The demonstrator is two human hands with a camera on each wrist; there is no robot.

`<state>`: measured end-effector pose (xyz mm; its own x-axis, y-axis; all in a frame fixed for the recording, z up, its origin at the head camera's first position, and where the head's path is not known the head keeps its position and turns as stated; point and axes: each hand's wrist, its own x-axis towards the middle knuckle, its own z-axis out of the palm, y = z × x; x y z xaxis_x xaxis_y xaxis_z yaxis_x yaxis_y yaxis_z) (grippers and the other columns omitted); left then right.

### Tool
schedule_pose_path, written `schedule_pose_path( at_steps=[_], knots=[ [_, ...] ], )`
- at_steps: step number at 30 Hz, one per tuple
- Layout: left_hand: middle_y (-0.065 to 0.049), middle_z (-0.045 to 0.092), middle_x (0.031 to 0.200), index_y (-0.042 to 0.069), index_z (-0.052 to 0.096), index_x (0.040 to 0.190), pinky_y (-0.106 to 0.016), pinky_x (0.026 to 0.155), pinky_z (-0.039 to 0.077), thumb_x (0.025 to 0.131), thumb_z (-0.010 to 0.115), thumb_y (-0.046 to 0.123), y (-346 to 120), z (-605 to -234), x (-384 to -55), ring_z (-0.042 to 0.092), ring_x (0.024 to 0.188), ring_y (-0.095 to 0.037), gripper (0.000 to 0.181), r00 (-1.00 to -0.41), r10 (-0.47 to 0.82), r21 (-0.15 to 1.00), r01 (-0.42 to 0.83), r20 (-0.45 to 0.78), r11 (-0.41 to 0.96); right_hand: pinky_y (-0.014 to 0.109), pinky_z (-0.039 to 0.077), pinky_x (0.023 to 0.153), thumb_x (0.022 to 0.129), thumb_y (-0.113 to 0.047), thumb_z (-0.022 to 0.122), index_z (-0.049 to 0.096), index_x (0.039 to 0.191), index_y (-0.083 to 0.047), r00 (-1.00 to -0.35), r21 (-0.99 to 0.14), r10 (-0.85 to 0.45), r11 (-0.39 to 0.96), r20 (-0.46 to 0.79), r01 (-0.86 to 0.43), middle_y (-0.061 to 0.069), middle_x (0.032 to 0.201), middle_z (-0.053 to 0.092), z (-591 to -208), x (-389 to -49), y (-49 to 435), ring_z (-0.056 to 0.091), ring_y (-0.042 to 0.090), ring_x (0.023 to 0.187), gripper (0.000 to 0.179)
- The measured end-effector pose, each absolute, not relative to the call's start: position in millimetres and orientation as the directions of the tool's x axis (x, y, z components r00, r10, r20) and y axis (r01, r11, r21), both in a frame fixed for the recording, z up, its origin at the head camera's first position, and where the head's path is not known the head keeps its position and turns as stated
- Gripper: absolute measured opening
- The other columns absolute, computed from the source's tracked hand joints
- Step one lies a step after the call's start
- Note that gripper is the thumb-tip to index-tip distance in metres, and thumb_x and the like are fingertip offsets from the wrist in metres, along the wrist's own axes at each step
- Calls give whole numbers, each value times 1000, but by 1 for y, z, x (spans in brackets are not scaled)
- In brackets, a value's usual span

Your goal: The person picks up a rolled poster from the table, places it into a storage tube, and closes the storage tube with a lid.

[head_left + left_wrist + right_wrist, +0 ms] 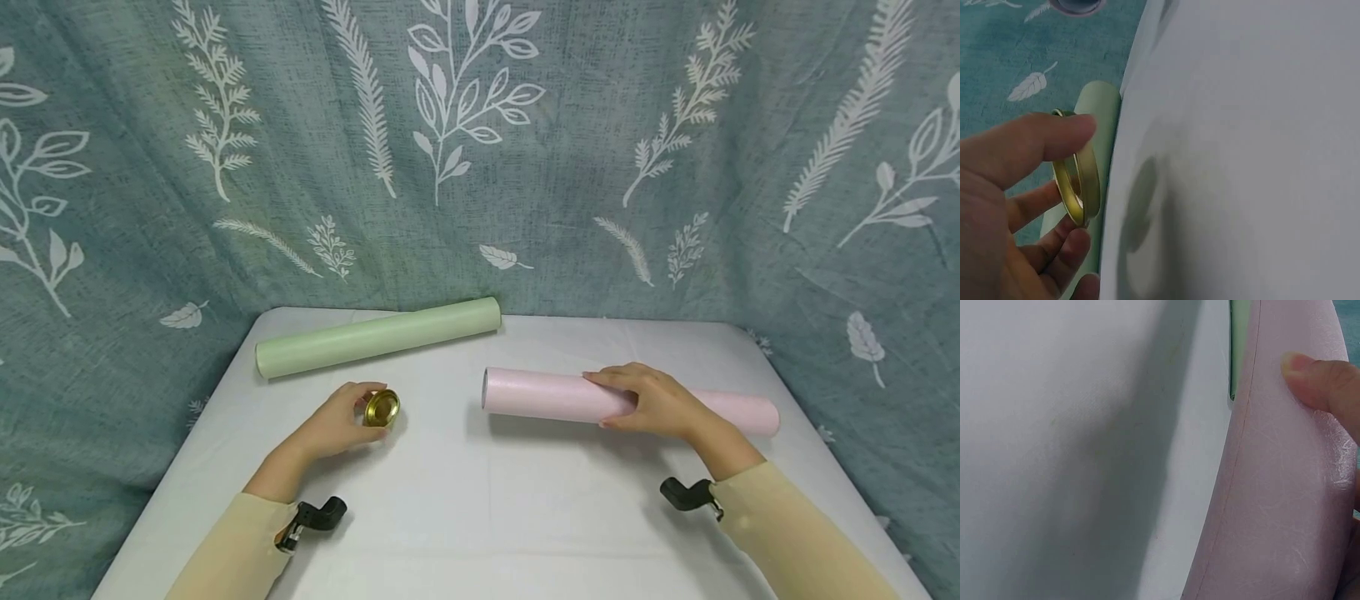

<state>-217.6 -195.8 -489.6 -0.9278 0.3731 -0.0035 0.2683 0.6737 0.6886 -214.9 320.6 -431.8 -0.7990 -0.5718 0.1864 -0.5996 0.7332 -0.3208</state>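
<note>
Between the thumb and fingers of my left hand (347, 423) is a small, round, gold metal cap (382, 408), its stepped circular face turned to the head camera. The left wrist view shows the cap (1079, 178) edge-on, raised off the table with its shadow to the right. My right hand (651, 402) grips a pink tube (540, 395) around its middle, thumb on the near side. The tube lies roughly sideways, its left end round and hollow, with a shadow below it. In the right wrist view the tube (1272, 487) fills the right side.
A pale green tube (378, 336) lies at the back left of the white-covered table (465, 517), slanting up to the right. A blue-green curtain (525, 167) with white leaf patterns hangs around the back and sides.
</note>
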Motion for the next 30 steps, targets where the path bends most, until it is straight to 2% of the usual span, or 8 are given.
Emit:
schedule_pose_path(
  at_steps=[11,19,26,30],
  knots=[
    [-10,60,123,5,49,146,-53,93,47,83,83,20,-178,-473,-214,55,112,-32,73,-897,435,714,351,72,606,47,49,95,74,-38,90,61,140,-28,-789,-322,-580,721,203,-613,-6,132,64,-432,-214,320,59,23,119,72],
    [-12,59,130,6,46,147,-58,100,43,85,81,18,-166,-464,-215,52,120,-40,72,-880,470,770,343,64,538,50,49,94,75,-39,89,62,140,-26,-771,-316,-594,704,227,-636,-3,131,65,-434,-213,318,59,25,119,71],
    [-8,59,131,9,47,147,-59,102,41,86,81,19,-153,-457,-217,51,123,-38,71,-876,478,783,339,62,521,49,50,93,76,-39,88,61,140,-26,-764,-312,-601,698,233,-644,-3,131,65,-435,-212,317,59,24,119,71],
    [-3,59,129,14,48,147,-59,103,40,85,82,23,-143,-455,-218,51,123,-33,71,-871,486,787,345,65,511,48,50,93,75,-38,89,61,140,-27,-765,-313,-599,699,237,-643,-4,131,65,-434,-212,316,59,23,118,72]
  ],
)
